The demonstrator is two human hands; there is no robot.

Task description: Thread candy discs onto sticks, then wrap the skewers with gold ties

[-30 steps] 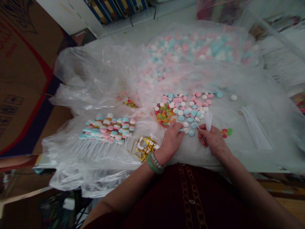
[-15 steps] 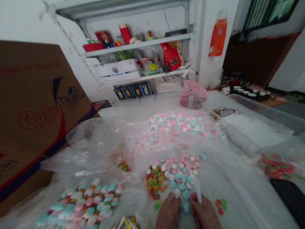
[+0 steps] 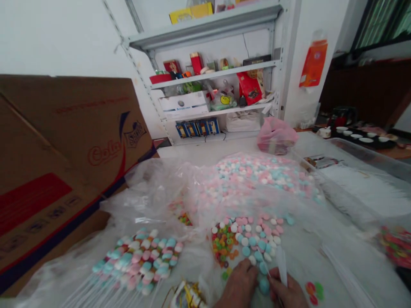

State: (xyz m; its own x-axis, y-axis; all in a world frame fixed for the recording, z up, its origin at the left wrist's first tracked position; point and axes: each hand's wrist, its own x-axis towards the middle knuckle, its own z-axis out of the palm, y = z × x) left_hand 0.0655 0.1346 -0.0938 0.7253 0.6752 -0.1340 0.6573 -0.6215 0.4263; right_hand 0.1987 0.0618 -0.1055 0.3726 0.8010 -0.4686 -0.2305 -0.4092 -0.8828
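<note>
My left hand (image 3: pixel 240 283) rests at the near edge of the loose pink, white and blue marshmallows (image 3: pixel 253 233), its fingers curled together; anything between them is hidden. Beside it, my right hand (image 3: pixel 287 290) is closed on a thin white stick (image 3: pixel 265 262), which points toward the marshmallows. A wider white strip (image 3: pixel 281 266) also rises from my right hand. One blue marshmallow (image 3: pixel 263 285) lies between both hands. Left of the marshmallows is a heap of ring-shaped gummy candies (image 3: pixel 224 244) in orange, green and red. A few red and green gummies (image 3: pixel 314 291) lie right of my right hand.
Finished-looking marshmallow skewers (image 3: pixel 141 259) lie at left on clear plastic. Behind, a large bag of marshmallows (image 3: pixel 257 173) spreads across the table. A cardboard box (image 3: pixel 73 171) stands left, a clear bin (image 3: pixel 356 192) right. White sticks (image 3: pixel 348 278) lie near the right edge.
The view has turned left and slightly up, so everything appears farther right and lower. My left hand's fingertips sit a little closer to the marshmallows. My right hand keeps its hold on the stick.
</note>
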